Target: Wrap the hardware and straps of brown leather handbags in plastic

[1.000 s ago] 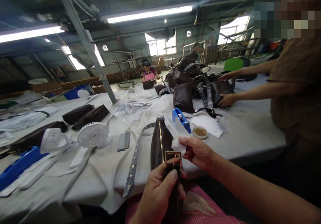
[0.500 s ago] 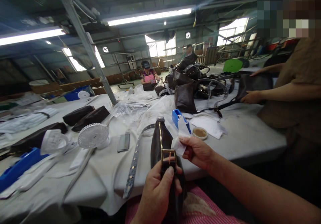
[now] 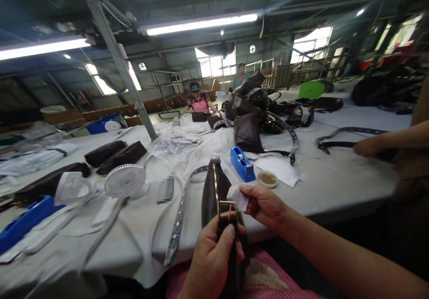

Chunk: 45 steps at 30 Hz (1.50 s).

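Observation:
My left hand [image 3: 214, 252] is closed around the base of a gold buckle [image 3: 228, 209], its thumb pressed below the frame. Under that buckle, a dark brown leather bag [image 3: 210, 196] with a gold zipper lies across the table edge and my lap. A thin white sheet, paper or cloth [image 3: 238, 197], is pinched in my right hand [image 3: 264, 204], right beside the buckle's upper right corner. From the bag's far end a studded strap [image 3: 179, 223] curves down to the left.
A blue tape dispenser [image 3: 242, 165] and a shallow round dish of brown stuff [image 3: 267, 178] stand beyond my right hand. Dark bags [image 3: 248, 131] are heaped farther back. To the left is a white fan [image 3: 124, 181]. A co-worker's hand [image 3: 368, 147] is at right, near a strap.
The white sheet has bunched up and hangs lower by the buckle. At right, the co-worker has drawn back, and the bag they held has moved out of its former place.

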Each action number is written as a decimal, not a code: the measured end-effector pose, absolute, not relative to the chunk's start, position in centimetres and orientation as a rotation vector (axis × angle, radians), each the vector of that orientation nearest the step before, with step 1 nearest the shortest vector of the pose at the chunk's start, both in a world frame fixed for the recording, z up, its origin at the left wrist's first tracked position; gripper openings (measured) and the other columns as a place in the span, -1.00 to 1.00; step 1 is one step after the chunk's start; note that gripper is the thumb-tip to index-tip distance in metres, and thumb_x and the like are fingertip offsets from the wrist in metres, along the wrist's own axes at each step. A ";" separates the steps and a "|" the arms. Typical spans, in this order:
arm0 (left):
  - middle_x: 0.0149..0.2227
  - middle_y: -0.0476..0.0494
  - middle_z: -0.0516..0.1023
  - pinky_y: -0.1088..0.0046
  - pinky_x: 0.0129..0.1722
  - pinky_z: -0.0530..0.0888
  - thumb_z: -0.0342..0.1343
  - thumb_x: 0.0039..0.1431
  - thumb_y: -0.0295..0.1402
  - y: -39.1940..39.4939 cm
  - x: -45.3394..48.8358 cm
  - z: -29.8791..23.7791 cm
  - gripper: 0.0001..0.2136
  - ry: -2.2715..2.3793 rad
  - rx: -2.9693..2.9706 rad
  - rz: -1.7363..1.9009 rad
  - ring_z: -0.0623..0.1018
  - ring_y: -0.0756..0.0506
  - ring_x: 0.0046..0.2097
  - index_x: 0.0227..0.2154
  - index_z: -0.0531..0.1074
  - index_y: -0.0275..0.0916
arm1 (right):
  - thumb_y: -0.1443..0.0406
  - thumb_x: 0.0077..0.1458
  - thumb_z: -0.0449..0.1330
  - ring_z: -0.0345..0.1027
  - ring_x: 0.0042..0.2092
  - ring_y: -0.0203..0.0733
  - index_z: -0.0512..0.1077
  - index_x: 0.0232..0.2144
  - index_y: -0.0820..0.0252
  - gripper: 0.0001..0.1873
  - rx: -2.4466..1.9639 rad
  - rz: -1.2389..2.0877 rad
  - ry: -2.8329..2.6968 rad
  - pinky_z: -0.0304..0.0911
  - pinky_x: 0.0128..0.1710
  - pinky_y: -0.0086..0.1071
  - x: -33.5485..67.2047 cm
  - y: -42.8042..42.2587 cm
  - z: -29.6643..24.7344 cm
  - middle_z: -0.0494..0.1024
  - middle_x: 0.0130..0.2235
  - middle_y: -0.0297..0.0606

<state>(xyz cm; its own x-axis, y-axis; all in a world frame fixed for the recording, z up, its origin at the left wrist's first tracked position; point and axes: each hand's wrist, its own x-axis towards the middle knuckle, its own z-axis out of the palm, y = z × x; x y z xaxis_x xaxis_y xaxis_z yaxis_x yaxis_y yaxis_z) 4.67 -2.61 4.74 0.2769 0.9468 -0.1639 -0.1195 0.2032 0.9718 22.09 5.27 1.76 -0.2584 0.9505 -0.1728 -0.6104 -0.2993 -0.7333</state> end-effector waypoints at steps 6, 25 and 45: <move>-0.28 -0.20 0.57 0.52 -0.47 0.39 0.18 0.19 -0.05 -2.6 4.9 4.5 -0.61 0.932 1.124 0.881 0.47 0.04 -0.51 -0.13 0.47 -0.30 | 0.19 -0.09 0.43 0.13 -0.58 -0.39 0.42 -0.55 0.27 -0.69 -0.766 1.797 -0.638 -0.04 -0.59 -0.47 21.9 4.9 1.8 0.39 -0.60 -0.39; -0.49 -0.03 0.49 0.59 -0.58 0.30 -0.09 0.36 -0.01 -2.5 4.7 4.4 -0.61 1.034 1.329 0.873 0.40 0.07 -0.59 -0.14 0.39 -0.25 | 0.15 -0.05 0.44 0.31 -0.49 -0.32 0.49 -0.38 0.30 -0.66 -0.779 1.894 -0.751 0.14 -0.53 -0.50 21.7 3.8 2.1 0.50 -0.46 -0.27; -0.43 -0.13 0.57 0.51 -0.44 0.40 -0.03 0.34 -0.17 -2.6 4.1 4.2 -0.70 0.959 1.262 0.844 0.47 0.02 -0.49 -0.22 0.45 -0.31 | 0.23 0.01 0.39 0.21 -0.62 -0.39 0.44 -0.48 0.33 -0.73 -0.716 1.969 -0.619 0.04 -0.69 -0.55 20.9 3.4 1.6 0.46 -0.58 -0.30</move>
<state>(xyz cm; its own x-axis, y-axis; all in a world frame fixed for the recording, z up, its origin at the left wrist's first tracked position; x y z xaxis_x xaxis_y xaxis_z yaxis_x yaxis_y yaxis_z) 4.12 -2.57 4.20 0.3812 0.9171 -0.1165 0.0010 0.1255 0.9921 20.93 3.40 1.62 -0.4070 0.8829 -0.2342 -0.5905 -0.4500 -0.6700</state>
